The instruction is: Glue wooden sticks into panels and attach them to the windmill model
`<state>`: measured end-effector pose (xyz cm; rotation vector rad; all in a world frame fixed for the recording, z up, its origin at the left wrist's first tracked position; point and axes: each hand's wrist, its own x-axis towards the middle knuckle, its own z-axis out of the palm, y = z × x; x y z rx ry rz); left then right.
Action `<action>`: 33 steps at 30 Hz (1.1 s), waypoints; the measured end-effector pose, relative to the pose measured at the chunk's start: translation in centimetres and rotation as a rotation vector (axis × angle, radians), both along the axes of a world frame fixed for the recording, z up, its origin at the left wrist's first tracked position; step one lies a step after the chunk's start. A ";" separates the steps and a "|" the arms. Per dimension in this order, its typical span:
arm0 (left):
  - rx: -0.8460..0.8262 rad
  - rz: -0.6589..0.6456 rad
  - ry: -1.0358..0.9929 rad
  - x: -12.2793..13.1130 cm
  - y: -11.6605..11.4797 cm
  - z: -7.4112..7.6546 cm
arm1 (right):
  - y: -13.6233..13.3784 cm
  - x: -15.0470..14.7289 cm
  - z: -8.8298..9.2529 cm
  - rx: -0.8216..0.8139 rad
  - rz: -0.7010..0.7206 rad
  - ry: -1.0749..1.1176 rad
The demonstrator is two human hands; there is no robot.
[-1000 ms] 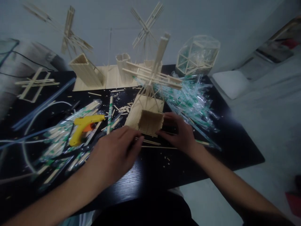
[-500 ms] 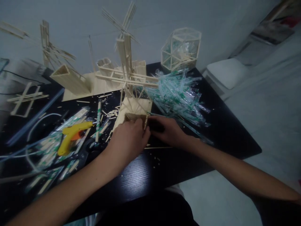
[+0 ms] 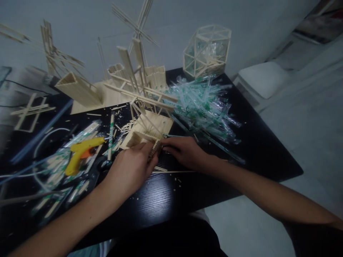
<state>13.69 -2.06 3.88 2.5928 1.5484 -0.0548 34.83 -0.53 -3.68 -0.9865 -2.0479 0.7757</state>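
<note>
A wooden stick model point(image 3: 160, 123) with a flat base, long crossed slats and a small box-like part stands tilted on the black table point(image 3: 214, 189). My left hand point(image 3: 134, 160) is closed on the near wall of that box-like part, its fingertips partly hidden behind the wall. At the box's right corner, my right hand point(image 3: 184, 150) has its fingers pressed together against the model. Whether a small piece lies between the right fingers cannot be made out.
A yellow glue gun point(image 3: 80, 153) lies at left on wrapped sticks, with cables around it. Clear and green wrappers point(image 3: 200, 103) are heaped right of the model. Behind stand a triangular stick tower point(image 3: 80, 89) and a polyhedral stick frame point(image 3: 206, 50). A white stool point(image 3: 264, 80) is beyond.
The stick model has turned, its crossed slats now slanting down to the right and its box part shifted left. Both hands have moved slightly left with it.
</note>
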 end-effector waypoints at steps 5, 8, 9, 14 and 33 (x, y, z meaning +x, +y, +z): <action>-0.008 -0.009 -0.087 -1.8 0.4 -0.5 | 1.3 -1.6 1.2 -0.015 0.010 -0.133; -0.017 0.012 -0.132 -2.9 0.6 -0.7 | 1.6 -2.8 1.4 -0.005 -0.010 -0.149; -0.022 0.019 -0.144 -3.3 0.6 -0.8 | 1.6 -3.1 1.4 -0.002 -0.018 -0.148; -0.004 0.031 -0.187 -4.7 0.5 -0.9 | 1.1 -4.4 1.3 0.029 -0.037 -0.168; -0.012 0.023 -0.293 -5.3 0.0 -1.8 | 1.2 -4.6 0.2 -0.022 -0.049 -0.057</action>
